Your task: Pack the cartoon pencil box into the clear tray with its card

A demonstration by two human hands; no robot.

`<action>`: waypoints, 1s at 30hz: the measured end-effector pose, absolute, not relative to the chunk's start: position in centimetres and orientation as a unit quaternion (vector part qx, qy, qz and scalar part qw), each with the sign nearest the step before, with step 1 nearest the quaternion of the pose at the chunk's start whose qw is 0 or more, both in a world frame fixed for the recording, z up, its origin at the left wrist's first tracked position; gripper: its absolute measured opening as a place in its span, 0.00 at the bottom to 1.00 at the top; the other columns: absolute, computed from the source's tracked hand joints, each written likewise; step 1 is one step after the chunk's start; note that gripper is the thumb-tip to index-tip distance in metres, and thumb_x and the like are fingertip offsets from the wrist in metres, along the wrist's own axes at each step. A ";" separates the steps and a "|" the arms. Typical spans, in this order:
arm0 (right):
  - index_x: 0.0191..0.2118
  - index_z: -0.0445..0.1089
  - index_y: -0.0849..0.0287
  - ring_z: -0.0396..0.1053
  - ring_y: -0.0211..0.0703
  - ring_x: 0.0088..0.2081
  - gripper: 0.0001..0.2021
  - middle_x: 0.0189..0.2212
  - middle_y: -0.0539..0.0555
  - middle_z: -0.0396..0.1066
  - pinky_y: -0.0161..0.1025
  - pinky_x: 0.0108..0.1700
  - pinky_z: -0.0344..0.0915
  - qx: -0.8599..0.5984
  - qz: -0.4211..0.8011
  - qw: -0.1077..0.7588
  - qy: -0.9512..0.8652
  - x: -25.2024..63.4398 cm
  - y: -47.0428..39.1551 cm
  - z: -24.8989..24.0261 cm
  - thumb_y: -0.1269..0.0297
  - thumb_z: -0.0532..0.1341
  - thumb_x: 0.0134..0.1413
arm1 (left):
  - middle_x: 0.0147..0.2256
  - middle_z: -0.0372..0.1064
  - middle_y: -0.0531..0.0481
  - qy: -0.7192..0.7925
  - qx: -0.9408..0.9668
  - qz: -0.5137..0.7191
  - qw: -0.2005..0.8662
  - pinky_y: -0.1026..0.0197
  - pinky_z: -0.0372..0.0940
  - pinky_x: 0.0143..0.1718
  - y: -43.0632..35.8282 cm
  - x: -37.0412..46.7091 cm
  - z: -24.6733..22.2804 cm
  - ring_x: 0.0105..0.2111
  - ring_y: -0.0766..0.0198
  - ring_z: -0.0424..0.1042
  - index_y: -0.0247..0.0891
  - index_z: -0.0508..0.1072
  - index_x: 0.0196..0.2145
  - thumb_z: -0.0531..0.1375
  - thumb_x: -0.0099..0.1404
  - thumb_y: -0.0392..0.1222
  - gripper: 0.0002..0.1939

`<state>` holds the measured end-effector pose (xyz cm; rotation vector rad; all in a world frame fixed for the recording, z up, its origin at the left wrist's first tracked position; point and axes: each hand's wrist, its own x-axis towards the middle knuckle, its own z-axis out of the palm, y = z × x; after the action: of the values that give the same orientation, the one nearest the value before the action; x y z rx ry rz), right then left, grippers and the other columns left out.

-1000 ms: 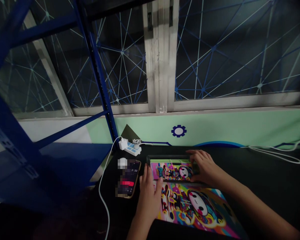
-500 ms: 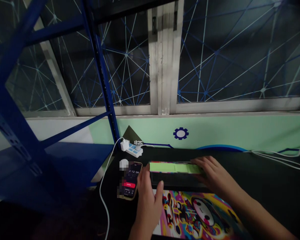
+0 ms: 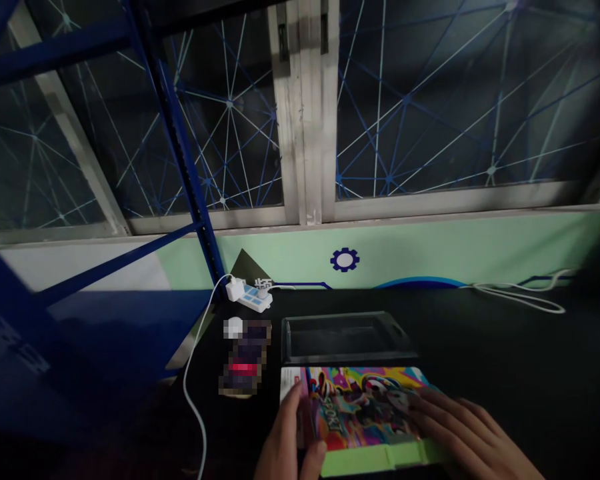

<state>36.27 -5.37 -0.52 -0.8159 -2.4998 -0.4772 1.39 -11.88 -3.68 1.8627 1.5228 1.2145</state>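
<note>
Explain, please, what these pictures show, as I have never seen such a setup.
There is no machine here, only a person filmed by one head-worn camera looking forward and down. The bare left hand and right hand hold a colourful box with a pale-green side; blur hides some of its outline. A brightly printed sheet shows just beyond it. Farther back on the black table lies a shallow dark tray; to the tray's left are a phone, partly pixelated, and a white power strip.
</note>
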 end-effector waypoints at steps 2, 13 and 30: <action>0.72 0.51 0.42 0.74 0.53 0.57 0.34 0.60 0.51 0.72 0.47 0.52 0.74 -0.304 -0.164 0.227 -0.910 35.6 -5.5 0.3 0.60 0.61 0.64 | 0.69 0.57 0.41 0.546 0.689 0.427 0.214 0.51 0.58 0.68 -11.1 1.5 -3.2 0.68 0.53 0.59 0.39 0.54 0.70 0.55 0.70 0.45 0.33; 0.68 0.61 0.39 0.74 0.55 0.57 0.32 0.60 0.50 0.72 0.49 0.52 0.76 -0.345 -0.090 0.252 -0.900 34.3 -4.7 0.3 0.52 0.67 0.60 | 0.69 0.56 0.40 0.555 0.673 0.390 0.294 0.43 0.58 0.67 -9.8 0.6 -2.6 0.68 0.45 0.59 0.44 0.56 0.70 0.71 0.50 0.34 0.52; 0.63 0.68 0.50 0.76 0.57 0.48 0.27 0.47 0.55 0.78 0.51 0.47 0.76 -0.338 -0.116 0.203 -0.911 30.6 -4.9 3.6 0.51 0.66 0.60 | 0.72 0.49 0.43 0.558 0.680 0.409 0.243 0.47 0.54 0.69 -9.9 1.7 -3.3 0.70 0.50 0.53 0.44 0.46 0.73 0.66 0.54 0.30 0.54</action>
<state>30.57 -4.86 3.63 -0.9443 -2.5434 -0.3234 1.75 -9.90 -3.31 1.8573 1.5263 1.1188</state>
